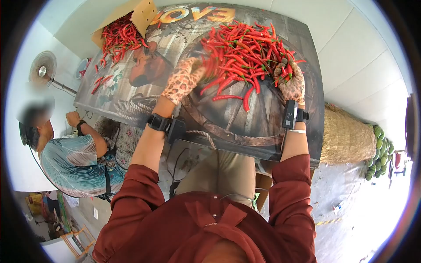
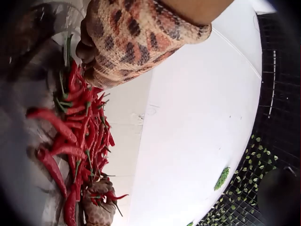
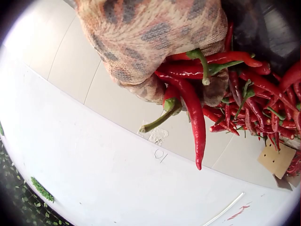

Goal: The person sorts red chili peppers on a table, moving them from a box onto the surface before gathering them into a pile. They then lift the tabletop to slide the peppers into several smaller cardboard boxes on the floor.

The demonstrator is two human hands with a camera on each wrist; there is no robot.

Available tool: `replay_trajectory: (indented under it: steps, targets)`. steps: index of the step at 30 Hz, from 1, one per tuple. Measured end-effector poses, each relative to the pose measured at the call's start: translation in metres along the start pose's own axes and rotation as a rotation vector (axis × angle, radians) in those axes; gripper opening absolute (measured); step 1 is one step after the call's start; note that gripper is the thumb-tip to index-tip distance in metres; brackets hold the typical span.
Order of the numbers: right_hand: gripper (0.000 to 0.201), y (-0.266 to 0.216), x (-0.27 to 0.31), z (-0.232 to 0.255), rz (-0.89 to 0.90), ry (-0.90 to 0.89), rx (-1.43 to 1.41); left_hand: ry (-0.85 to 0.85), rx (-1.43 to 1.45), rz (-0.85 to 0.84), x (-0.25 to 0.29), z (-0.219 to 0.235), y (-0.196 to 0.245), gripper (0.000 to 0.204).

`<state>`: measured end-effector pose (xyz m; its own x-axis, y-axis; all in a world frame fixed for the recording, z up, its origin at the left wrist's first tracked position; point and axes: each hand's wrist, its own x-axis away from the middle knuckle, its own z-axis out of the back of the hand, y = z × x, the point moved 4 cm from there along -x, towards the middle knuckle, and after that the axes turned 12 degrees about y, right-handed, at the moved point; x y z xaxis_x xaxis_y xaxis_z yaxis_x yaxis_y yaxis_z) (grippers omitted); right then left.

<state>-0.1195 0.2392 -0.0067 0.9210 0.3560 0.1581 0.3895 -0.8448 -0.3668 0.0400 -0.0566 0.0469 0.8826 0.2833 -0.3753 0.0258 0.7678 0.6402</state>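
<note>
A heap of red chili peppers (image 1: 245, 48) with green stems lies on a printed tabletop. My right hand (image 1: 292, 83), in a leopard-spotted glove with dark fingertips, grips several chili peppers (image 3: 190, 113) at the heap's right side. Their stems and one long pointed tip stick out of the curled fingers in the right wrist view. At the heap's left edge is my left hand (image 1: 186, 79), gloved alike, with blurred red peppers beside its fingers. In the left wrist view its bent fingertips (image 2: 86, 52) reach down close by the peppers; I cannot tell whether they pinch one.
A cardboard box (image 1: 147, 17) on its side spills more chili peppers (image 1: 120, 39) at the table's far left. A few loose peppers (image 1: 101, 83) lie nearer. Another person (image 1: 79, 153) sits at the left. Right of the table stand a straw-coloured bundle (image 1: 348, 133) and stacked green melons (image 1: 380, 153).
</note>
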Motion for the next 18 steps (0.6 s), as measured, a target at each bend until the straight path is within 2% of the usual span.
replay_trajectory:
  steps: [2,4,6,11,14,18]
  targets:
    - [0.023,0.001,0.001,0.001,-0.001,0.034,-0.01,0.104,-0.156,-0.064,-0.012,-0.001,-0.031,0.035]
    - [0.026,0.001,0.005,-0.005,0.038,0.027,0.01,0.068,-0.152,-0.042,-0.017,-0.003,-0.047,0.034]
    - [0.024,0.002,0.005,-0.005,0.026,0.025,0.01,-0.037,-0.132,-0.015,-0.018,-0.006,-0.05,0.032]
    - [0.024,0.0,0.002,-0.002,-0.006,0.049,-0.024,-0.126,-0.118,0.103,-0.021,-0.009,-0.055,0.033]
    - [0.025,-0.001,0.002,-0.002,0.032,0.037,0.021,-0.089,-0.06,0.071,-0.02,-0.011,-0.059,0.036]
    - [0.026,0.0,0.002,-0.002,-0.013,-0.037,0.009,-0.045,0.012,0.127,-0.029,-0.013,-0.057,0.038]
